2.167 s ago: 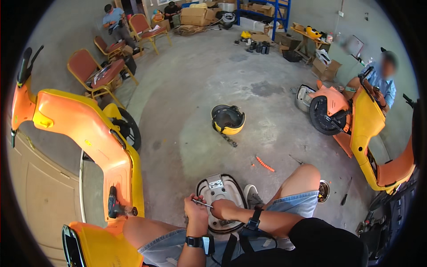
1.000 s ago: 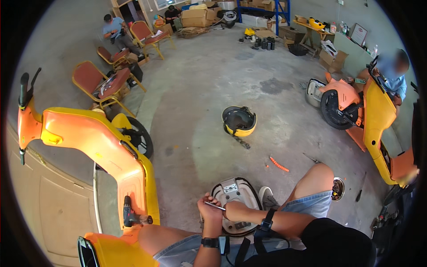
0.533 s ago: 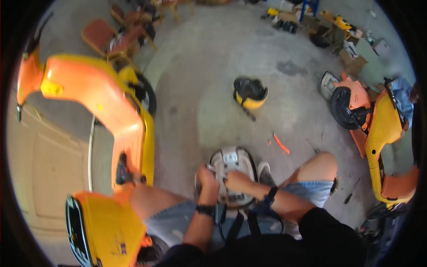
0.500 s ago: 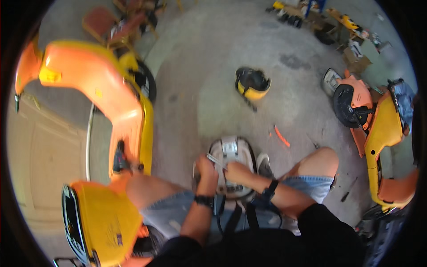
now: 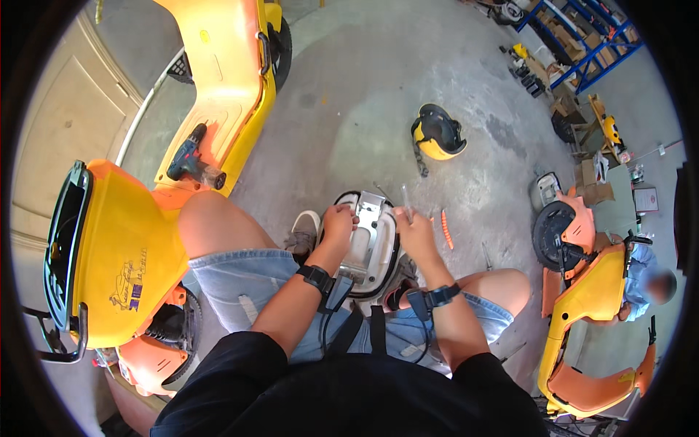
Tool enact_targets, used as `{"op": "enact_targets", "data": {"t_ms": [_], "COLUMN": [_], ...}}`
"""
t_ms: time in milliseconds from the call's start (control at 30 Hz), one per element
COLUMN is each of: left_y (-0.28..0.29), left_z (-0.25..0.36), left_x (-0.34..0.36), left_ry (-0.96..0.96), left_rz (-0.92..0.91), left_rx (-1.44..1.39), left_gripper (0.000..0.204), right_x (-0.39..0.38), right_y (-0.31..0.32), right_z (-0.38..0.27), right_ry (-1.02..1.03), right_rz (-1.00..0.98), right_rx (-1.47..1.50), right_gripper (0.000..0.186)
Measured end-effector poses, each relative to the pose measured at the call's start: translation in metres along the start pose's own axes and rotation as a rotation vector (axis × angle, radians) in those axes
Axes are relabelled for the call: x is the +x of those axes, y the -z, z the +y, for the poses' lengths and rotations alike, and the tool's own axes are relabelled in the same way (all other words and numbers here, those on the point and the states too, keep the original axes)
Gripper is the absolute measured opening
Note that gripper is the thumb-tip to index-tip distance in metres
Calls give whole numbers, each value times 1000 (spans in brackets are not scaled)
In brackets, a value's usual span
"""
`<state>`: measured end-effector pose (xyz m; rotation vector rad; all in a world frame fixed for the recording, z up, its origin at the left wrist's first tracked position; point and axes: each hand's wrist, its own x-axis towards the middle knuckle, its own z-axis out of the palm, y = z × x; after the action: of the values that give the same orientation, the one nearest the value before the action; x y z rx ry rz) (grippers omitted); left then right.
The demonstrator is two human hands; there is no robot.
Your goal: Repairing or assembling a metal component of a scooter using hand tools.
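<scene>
Between my knees lies an upturned scooter seat [image 5: 357, 256], its pale underside ringed by a black edge. A silvery metal plate [image 5: 370, 211] is fixed to its far end. My left hand [image 5: 339, 221] is closed at the plate's left side, fingers curled; whether they grip the plate or something small is hidden. To the right of the plate, my right hand [image 5: 416, 229] is closed round a slim silvery tool [image 5: 405, 195] that sticks up past the fingers. Its exact kind is unclear.
A cordless drill [image 5: 191, 162] rests on the orange-yellow scooter [image 5: 218, 80] at left. Ahead on the floor are a yellow-black helmet [image 5: 438, 138] and an orange coiled piece [image 5: 446, 229]. Another scooter [image 5: 593, 291] stands at right, with a person in blue [image 5: 641, 273] beside it.
My hands have moved apart, the right one away to the seat's right side. The silvery tool, earlier between both hands, is now at my right hand. The view has also shifted.
</scene>
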<state>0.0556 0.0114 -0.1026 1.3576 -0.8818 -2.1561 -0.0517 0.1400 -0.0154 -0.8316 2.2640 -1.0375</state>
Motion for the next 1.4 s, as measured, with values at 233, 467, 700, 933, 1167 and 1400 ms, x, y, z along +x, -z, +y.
{"op": "enact_targets", "data": {"t_ms": [233, 467, 700, 933, 1167, 1400], "left_y": [-20, 40, 49, 13, 35, 84], "left_z": [-68, -109, -87, -96, -95, -59], "left_x": [35, 83, 48, 30, 34, 58], "left_ry": [-97, -367, -396, -398, -210, -775], "left_rz": [-87, -122, -230, -161, -101, -714], "left_rx": [247, 770, 1316, 1070, 851, 1560], "left_gripper": [13, 13, 17, 19, 20, 35], "right_x": [1, 29, 2, 18, -18, 31], "right_y": [-57, -114, -115, -114, -114, -24], "right_z": [170, 220, 161, 148, 82, 15], "right_ry": [75, 754, 156, 112, 71, 398], "right_rz": [-304, -1037, -1038, -858, -745, -784], "right_rx": [-597, -1147, -789, -770, -717, -482], "right_gripper": [21, 22, 47, 44, 36, 33]}}
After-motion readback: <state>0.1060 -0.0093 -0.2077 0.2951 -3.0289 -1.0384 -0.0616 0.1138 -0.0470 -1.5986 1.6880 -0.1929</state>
